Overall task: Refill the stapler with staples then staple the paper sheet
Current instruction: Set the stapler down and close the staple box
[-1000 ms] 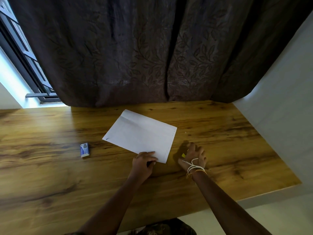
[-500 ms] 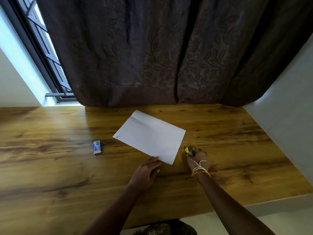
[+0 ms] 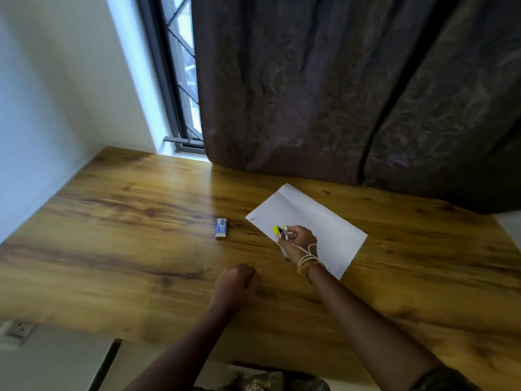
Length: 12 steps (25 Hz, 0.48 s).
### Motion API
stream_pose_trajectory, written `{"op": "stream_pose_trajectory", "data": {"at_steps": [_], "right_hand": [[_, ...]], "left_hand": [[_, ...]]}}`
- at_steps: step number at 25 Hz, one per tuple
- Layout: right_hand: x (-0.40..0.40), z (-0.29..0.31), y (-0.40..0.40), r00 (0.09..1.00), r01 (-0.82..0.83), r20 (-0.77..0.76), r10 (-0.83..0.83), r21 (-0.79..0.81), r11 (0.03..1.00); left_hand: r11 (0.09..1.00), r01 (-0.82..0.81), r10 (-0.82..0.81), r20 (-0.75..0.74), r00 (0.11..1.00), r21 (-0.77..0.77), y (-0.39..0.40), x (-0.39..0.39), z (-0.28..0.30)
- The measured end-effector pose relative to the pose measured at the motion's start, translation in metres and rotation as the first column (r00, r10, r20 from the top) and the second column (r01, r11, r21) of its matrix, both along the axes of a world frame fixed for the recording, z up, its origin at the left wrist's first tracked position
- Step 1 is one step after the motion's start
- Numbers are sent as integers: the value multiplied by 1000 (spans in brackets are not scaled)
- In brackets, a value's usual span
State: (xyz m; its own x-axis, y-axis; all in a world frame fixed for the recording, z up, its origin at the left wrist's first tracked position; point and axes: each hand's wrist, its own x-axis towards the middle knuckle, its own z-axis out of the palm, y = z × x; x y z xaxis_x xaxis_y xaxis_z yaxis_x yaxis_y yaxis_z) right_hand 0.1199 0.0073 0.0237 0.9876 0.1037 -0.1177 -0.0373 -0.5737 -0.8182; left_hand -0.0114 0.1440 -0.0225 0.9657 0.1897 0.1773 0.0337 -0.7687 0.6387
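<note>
A white paper sheet (image 3: 310, 221) lies on the wooden table (image 3: 127, 235), folded along its far edge. My right hand (image 3: 298, 241) grips a small yellow and metal stapler (image 3: 282, 231) above the sheet's left corner; a string is wound round that wrist. A small blue and white staple box (image 3: 221, 227) lies on the table to the left of the sheet. My left hand (image 3: 236, 283) hovers near the front of the table with its fingers curled and nothing in it.
A dark patterned curtain (image 3: 338, 94) hangs behind the table's far edge. A barred window (image 3: 180, 80) and a white wall (image 3: 56, 94) stand at the left. A wall socket (image 3: 19, 328) shows below the table's left front edge.
My right hand has lifted the stapler from the table right of the sheet and carried it over the sheet's left corner. My left hand has left the sheet and curled up. The view swung left.
</note>
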Motion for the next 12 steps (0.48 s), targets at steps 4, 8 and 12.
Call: {"op": "stream_pose_trajectory", "data": {"at_steps": [4, 8, 12], "right_hand": [[9, 0, 50, 993, -117, -15, 117, -56, 992], [25, 2, 87, 977, -211, 12, 215, -140, 967], [47, 3, 121, 966, -244, 23, 256, -231, 942]], "left_hand": [[951, -297, 287, -110, 952, -91, 61, -3, 2], [871, -469, 449, -154, 880, -144, 108, 12, 2], [854, -504, 482, -169, 860, -127, 136, 31, -5]]}}
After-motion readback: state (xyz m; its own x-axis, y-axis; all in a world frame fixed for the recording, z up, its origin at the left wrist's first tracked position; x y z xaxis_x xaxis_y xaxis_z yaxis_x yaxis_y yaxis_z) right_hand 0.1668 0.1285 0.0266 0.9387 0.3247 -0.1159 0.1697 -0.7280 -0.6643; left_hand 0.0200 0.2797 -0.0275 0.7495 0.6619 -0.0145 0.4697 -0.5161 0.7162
